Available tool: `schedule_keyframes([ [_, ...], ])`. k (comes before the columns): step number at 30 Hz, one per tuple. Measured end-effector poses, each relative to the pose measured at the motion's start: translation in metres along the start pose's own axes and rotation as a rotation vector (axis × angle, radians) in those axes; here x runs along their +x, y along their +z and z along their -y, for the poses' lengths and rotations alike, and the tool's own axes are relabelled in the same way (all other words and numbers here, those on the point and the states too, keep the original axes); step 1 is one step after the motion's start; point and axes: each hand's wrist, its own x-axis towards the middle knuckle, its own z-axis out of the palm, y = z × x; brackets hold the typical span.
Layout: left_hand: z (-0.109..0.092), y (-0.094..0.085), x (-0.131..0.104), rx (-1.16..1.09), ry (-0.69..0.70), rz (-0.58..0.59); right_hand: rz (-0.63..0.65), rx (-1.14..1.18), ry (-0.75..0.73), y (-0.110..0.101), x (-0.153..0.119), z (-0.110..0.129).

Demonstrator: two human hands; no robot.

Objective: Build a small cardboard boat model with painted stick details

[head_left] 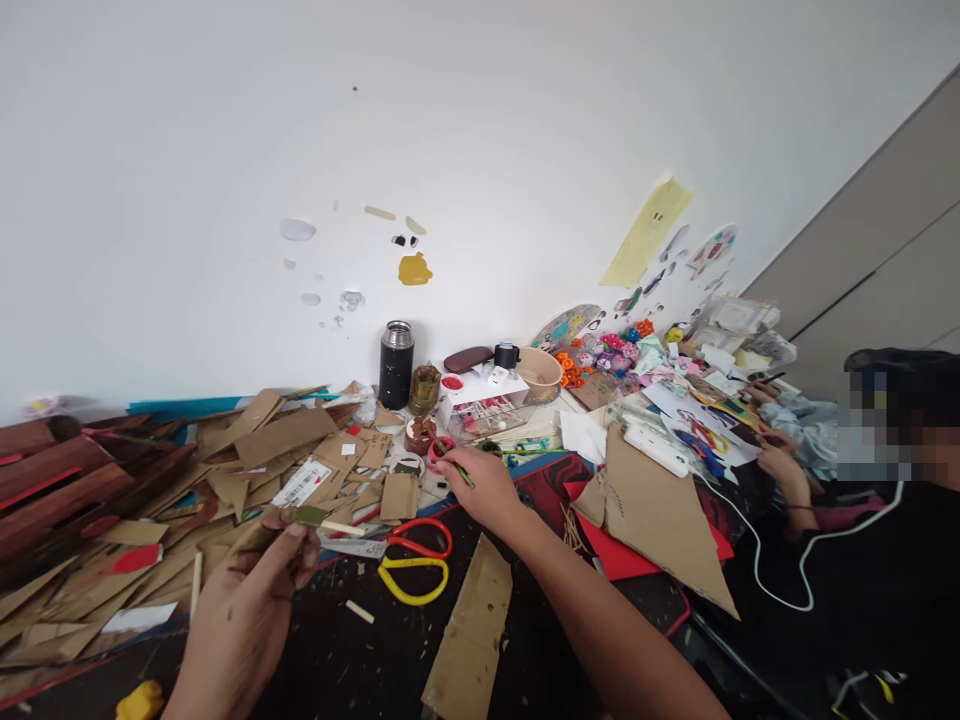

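Observation:
My left hand (251, 600) pinches a small stick (311, 516), dark green at one end and pale at the other. In my right hand (484, 485) is a thin green-handled brush (463, 475), reaching over a small pink pot (438, 450); its tip is hidden. Beside that pot stands a tub of brown paint (418, 434). Scissors (385, 548) with one red and one yellow handle lie between my hands, near the left fingertips. Below my right wrist lies a stained cardboard strip (472, 630).
Cardboard scraps (285, 430) pile up on the left. A black flask (396, 368) stands against the wall. To the right are a large cardboard piece (660, 520), a white cable (757, 555) and another person's hands (784, 465) over papers.

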Motion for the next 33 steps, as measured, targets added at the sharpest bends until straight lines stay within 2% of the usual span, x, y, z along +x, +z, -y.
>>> schedule_keyframes([
  [3,0.003,-0.002,0.002,-0.011,-0.011,0.009,-0.033,0.034,-0.016,0.001,0.001,0.002],
  [9,-0.001,0.001,-0.001,0.022,-0.005,0.002,-0.017,-0.008,-0.03,0.008,-0.002,-0.001],
  [16,0.004,-0.001,0.002,0.023,0.021,0.025,-0.107,0.073,-0.011,0.004,-0.001,-0.003],
  [23,0.004,-0.001,0.002,0.005,-0.004,0.0,-0.019,0.013,0.0,0.011,-0.002,-0.001],
  [28,0.003,0.001,0.0,0.005,0.005,0.008,-0.057,0.012,0.016,0.004,-0.002,-0.001],
  [33,0.003,-0.001,0.0,0.023,0.016,0.028,-0.065,0.013,-0.003,0.009,0.0,0.001],
])
